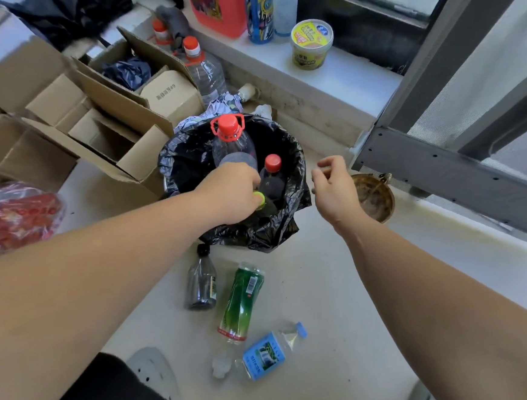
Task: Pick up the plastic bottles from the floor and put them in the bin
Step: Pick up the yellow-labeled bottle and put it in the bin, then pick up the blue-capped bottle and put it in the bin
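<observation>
- Pale floor [341, 288] beside a window ledge, crowded with open cardboard boxes [92, 118], is seen from above.
- A bottle with a yellow-green cap [259, 199] is held by the left hand [230, 193] inside the mouth of the bin [291, 172], which is lined with a black bag; the fingers are closed around the bottle's neck, cap pointing toward the person.
- Two red-capped bottles, one large [230, 139] and one small [272, 174], already stand in the bin.
- The right hand [333, 188] is held just beside the bin's rim, fingers loosely curled and nothing gripped.
- Three bottles are left on the floor below the bin: a dark one [201, 283] nearest it, a green-labelled one [241, 299] beside that, and a clear blue-labelled one [272, 352] closest to the person.
- All three lie flat, the first two with long axes running roughly toward the bin; they sit between the forearms, so either hand is judged able to reach them next.
</observation>
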